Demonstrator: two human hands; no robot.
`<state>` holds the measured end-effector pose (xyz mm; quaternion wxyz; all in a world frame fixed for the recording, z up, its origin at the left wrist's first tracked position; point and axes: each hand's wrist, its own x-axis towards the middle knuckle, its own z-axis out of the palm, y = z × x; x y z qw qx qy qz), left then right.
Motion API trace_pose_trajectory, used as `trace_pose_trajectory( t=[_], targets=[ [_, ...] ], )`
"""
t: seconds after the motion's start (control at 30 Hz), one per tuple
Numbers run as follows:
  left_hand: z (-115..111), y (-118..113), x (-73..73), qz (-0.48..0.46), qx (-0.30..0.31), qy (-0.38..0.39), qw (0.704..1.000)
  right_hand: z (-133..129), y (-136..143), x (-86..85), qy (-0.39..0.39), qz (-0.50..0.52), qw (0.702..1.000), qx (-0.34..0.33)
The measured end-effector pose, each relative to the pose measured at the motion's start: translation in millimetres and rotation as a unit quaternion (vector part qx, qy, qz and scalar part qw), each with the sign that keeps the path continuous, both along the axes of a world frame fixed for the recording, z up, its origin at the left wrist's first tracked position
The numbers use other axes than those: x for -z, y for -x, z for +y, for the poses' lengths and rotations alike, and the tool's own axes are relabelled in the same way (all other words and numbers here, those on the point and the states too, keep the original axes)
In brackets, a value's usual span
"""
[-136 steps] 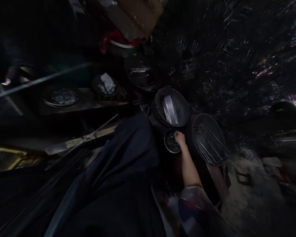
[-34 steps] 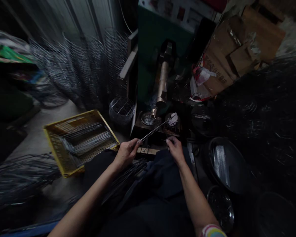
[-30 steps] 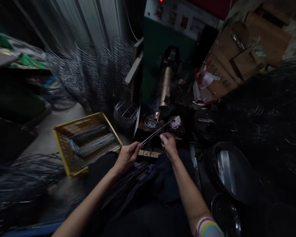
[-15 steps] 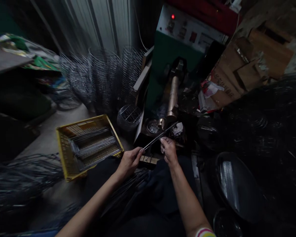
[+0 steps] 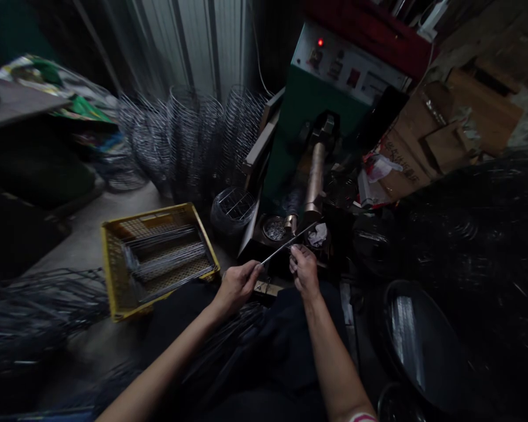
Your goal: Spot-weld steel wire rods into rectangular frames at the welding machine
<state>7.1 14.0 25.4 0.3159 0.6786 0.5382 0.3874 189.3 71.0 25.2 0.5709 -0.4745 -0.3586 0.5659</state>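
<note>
Both hands are lifting slightly toward the welder (image 5: 315,176): my left hand (image 5: 236,285) is pinching the wire rod (image 5: 286,243); my right hand (image 5: 304,269) is pinching something small beneath its middle.

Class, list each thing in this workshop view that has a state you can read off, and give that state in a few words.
left hand: closed on the metal rod's near end
right hand: fingers pinched at the rod
metal rod: held slanting up toward the machine
green machine: red lamp lit
yellow crate: on the floor, rods lying inside
black tub: holds bright metal strips
</note>
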Motion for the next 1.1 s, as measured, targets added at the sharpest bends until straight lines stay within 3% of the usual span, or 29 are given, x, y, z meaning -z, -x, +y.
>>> trace_pose_trajectory(
  t=[0.4,1.1],
  targets=[
    [9,-3,-10.7,-0.005,0.004,-0.009,1.0,7,-5,-8.1,-0.005,-0.001,1.0,0.007],
    [14,-3,-12.4,-0.012,0.002,-0.015,1.0,12,-2,-8.4,-0.009,0.01,1.0,0.012]
  ],
)
